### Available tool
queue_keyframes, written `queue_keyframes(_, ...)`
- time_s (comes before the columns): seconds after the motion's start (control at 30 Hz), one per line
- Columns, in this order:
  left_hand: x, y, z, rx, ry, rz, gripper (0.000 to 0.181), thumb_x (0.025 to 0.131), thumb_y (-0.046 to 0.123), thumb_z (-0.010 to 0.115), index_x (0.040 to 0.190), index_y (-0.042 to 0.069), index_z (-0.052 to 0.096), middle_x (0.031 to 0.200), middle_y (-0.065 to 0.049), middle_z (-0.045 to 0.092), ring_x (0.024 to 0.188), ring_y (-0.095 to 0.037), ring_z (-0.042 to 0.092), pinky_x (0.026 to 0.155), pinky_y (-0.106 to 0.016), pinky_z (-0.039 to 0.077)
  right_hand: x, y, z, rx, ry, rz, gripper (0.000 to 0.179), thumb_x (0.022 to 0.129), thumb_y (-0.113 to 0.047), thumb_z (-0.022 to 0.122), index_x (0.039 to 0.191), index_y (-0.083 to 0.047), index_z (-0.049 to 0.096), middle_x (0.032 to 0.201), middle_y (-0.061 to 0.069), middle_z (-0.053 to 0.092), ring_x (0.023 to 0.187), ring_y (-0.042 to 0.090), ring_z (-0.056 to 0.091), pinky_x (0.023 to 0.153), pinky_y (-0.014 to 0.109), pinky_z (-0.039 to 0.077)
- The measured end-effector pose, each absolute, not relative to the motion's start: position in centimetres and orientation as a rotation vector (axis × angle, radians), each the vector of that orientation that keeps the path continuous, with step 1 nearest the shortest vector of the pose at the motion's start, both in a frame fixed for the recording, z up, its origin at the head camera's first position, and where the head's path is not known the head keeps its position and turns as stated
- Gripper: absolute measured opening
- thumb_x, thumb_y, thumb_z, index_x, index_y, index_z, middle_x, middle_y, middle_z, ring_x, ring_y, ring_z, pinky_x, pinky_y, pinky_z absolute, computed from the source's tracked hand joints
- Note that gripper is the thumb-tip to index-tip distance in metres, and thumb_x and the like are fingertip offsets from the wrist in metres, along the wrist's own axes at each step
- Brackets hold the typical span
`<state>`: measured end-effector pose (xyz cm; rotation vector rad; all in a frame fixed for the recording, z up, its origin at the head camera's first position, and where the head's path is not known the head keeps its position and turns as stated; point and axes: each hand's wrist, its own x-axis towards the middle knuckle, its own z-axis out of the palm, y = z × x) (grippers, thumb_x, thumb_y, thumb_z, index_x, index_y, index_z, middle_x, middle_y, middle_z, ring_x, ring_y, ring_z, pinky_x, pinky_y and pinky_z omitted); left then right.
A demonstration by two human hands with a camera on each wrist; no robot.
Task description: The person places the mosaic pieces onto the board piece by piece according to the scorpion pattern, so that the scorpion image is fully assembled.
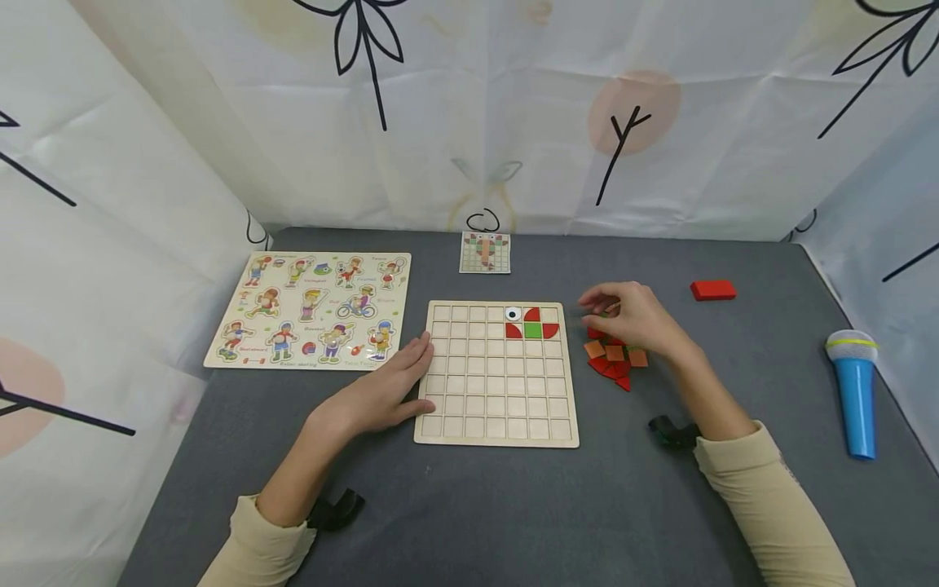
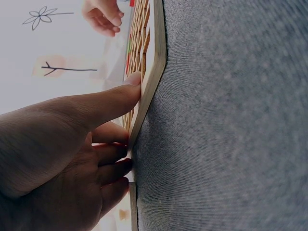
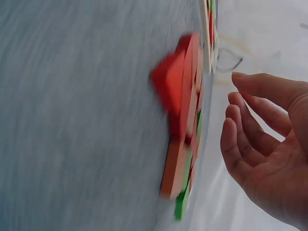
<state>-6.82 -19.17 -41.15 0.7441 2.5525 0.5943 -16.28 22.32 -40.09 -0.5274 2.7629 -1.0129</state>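
Note:
In the head view, a wooden grid board (image 1: pixel 495 408) lies flat in the middle of the table. Its upper right cells hold a white eye tile (image 1: pixel 513 314), a green square tile (image 1: pixel 532 331) and several red curved tiles (image 1: pixel 550 331). My left hand (image 1: pixel 381 391) rests along the board's left edge, thumb (image 2: pixel 127 91) and fingertips touching the rim. Just right of the board, my right hand (image 1: pixel 634 314) hovers over a pile of loose red, orange and green tiles (image 1: pixel 614 354). Its fingers are loosely bent, with nothing seen between them in the right wrist view.
A small pattern card (image 1: pixel 486 254) lies behind the board. To the left is a picture puzzle board (image 1: pixel 308 310) with sports figures. A red block (image 1: pixel 713 290) sits at the back right, and a blue toy microphone (image 1: pixel 857 399) lies near the right edge.

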Motion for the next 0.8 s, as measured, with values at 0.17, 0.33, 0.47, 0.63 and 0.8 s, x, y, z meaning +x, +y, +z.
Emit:
queue_keyframes(0.17,-6.8,-19.2,-41.1,0.739,2.553,0.586,0.087,0.106,0.026,0.071,0.169,-0.008,0.022,0.182,-0.024,0.011,0.171,-0.042,0.014,0.135,-0.059,0.026,-16.9,24.2,-40.4,-0.491,2.809,-0.975,0.025,0.098,-0.006,0.078,0.121,0.003,0.078,0.113,0.022,0.08,0.099,0.033,0.074,0.081,0.018,0.055)
queue_keyframes(0.33,-6.8,-19.1,-41.2,0.737,2.556,0.579,0.088,0.107,0.027,0.071,0.169,-0.008,0.021,0.182,-0.024,0.011,0.171,-0.042,0.015,0.135,-0.059,0.026,-17.6,25.4,-41.0,-0.497,2.857,-0.882,0.024,0.098,-0.002,0.075,0.121,0.005,0.077,0.112,0.026,0.078,0.096,0.036,0.073,0.079,0.029,0.056)
queue_keyframes(0.47,-6.8,-19.2,-41.3,0.733,2.553,0.587,0.087,0.107,0.027,0.071,0.17,-0.007,0.02,0.183,-0.023,0.011,0.171,-0.042,0.014,0.135,-0.059,0.026,-18.2,26.0,-41.2,-0.49,2.837,-0.835,0.024,0.098,-0.003,0.075,0.121,0.005,0.077,0.114,0.026,0.077,0.098,0.035,0.072,0.077,0.029,0.055)
queue_keyframes(0.63,-7.0,-19.6,-42.2,0.756,2.544,0.657,0.09,0.107,0.033,0.071,0.171,-0.004,0.02,0.184,-0.021,0.01,0.171,-0.041,0.013,0.136,-0.06,0.024,-18.8,26.4,-41.0,-0.518,2.796,-0.832,0.028,0.097,-0.007,0.079,0.122,0.005,0.076,0.116,0.026,0.077,0.1,0.035,0.072,0.074,0.027,0.052)
queue_keyframes(0.8,-7.0,-19.7,-42.3,0.777,2.55,0.672,0.09,0.107,0.035,0.071,0.171,-0.004,0.022,0.183,-0.021,0.011,0.171,-0.04,0.014,0.136,-0.057,0.025,-19.2,26.2,-41.0,-0.538,2.803,-0.798,0.028,0.097,-0.009,0.08,0.121,0.005,0.077,0.111,0.024,0.078,0.095,0.031,0.071,0.073,0.028,0.052)
